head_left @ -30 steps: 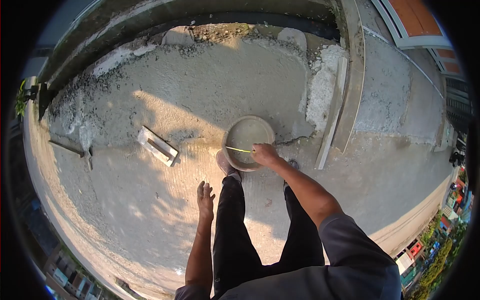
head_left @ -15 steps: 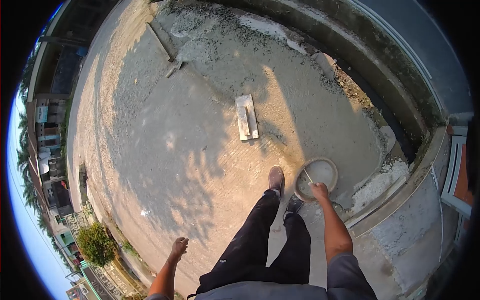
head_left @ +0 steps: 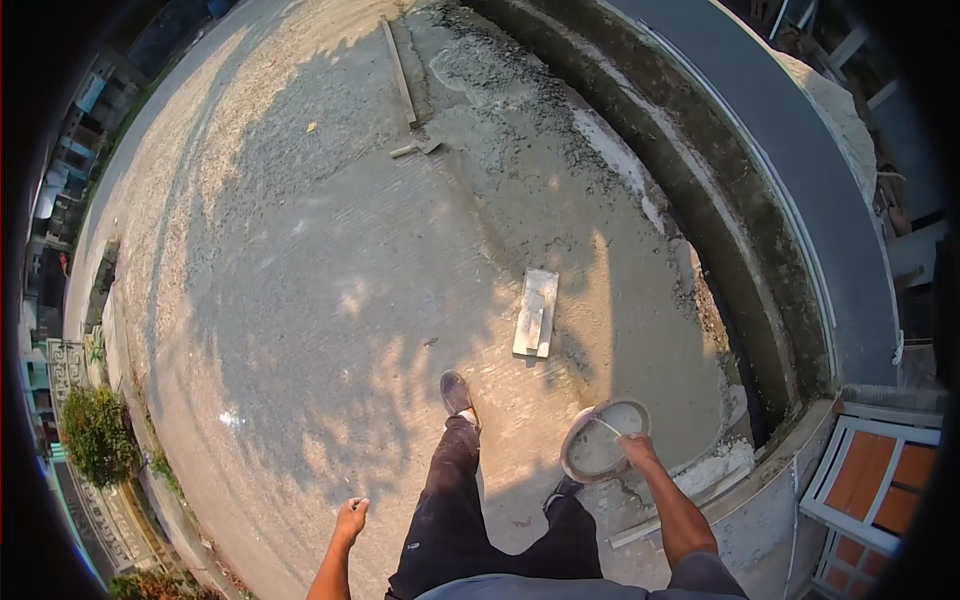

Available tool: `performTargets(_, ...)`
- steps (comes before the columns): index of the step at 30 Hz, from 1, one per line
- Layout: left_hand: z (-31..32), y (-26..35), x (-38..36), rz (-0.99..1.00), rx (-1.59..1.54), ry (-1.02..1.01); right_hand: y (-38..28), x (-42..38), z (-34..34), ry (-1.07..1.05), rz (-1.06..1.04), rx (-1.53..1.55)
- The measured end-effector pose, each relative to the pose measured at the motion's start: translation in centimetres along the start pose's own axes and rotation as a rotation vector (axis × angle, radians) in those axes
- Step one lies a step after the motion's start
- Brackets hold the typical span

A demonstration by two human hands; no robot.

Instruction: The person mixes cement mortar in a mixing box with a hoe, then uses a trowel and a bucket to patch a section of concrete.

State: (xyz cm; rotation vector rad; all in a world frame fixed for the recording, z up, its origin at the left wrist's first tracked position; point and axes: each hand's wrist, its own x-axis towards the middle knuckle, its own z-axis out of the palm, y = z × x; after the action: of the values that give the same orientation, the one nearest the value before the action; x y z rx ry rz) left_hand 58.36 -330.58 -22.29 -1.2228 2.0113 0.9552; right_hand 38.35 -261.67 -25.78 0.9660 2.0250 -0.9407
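My right hand is closed around the thin handle of a round bucket, which hangs beside my right foot. Grey contents show inside its rim. My left hand hangs low at the left, away from any object, its fingers curled together; whether something small is inside cannot be made out. A pale rectangular float with a raised grip lies on the ground, ahead of my feet. Farther off, a trowel rests near the end of a long wooden strip.
Smooth wet concrete spreads at the right, with rough concrete farther ahead. Beyond it runs a deep drainage channel with a broken edge. A low kerb curves at the right. A bush stands at the far left.
My view has shifted, so the float and bucket appear lower. My left foot has stepped to the left. The bucket stays in my right hand.
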Motion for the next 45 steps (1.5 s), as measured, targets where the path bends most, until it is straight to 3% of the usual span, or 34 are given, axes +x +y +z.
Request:
performTargets(1,-2.3,3.5,0.3,-0.017,-0.075,-0.018,-3.6,-0.9,-0.7,0.019,-0.01,-0.005)
performTargets(5,-10.8,6.5,6.2,-0.182,-0.226,0.024,-17.3,-7.4,-1.9,0.046,-0.023,0.056)
performTargets(10,-16.6,18.4,17.2,0.136,-0.179,0.034,-34.0,-13.0,-2.0,0.042,-0.157,0.084)
performTargets(13,-16.8,30.6,23.6,0.394,-0.202,-0.05,-42.9,-13.0,-0.8,0.029,-0.282,0.079)
performTargets(16,-17.0,45.9,23.7,0.542,-0.181,-0.187,-52.5,-11.1,1.0,0.048,-0.446,0.047)
performTargets(21,-16.6,62.5,25.7,0.762,-0.179,-0.345,-70.7,-9.4,3.2,0.024,-0.515,0.014)
performTargets(24,-18.9,68.9,27.3,0.537,-0.309,-0.562,-81.5,-9.8,4.4,0.047,-0.555,-0.028)
performTargets(30,-24.0,79.3,34.0,0.437,-0.503,-0.619,-101.7,-6.0,7.1,-0.03,-0.621,-0.183)
performTargets(35,-33.2,88.7,43.2,0.416,-0.593,-0.734,-117.8,-1.9,10.1,0.002,-0.66,-0.14)
performTargets(39,-40.1,97.8,51.9,0.36,-0.677,-1.028,-130.0,0.9,12.4,0.02,-0.604,-0.116)
performTargets(43,-45.9,106.7,58.6,0.397,-0.66,-0.958,-141.1,3.6,13.4,0.022,-0.667,-0.026)
performTargets(45,-48.0,110.9,60.4,0.412,-0.709,-0.812,-145.9,5.0,13.3,0.022,-0.705,-0.007)
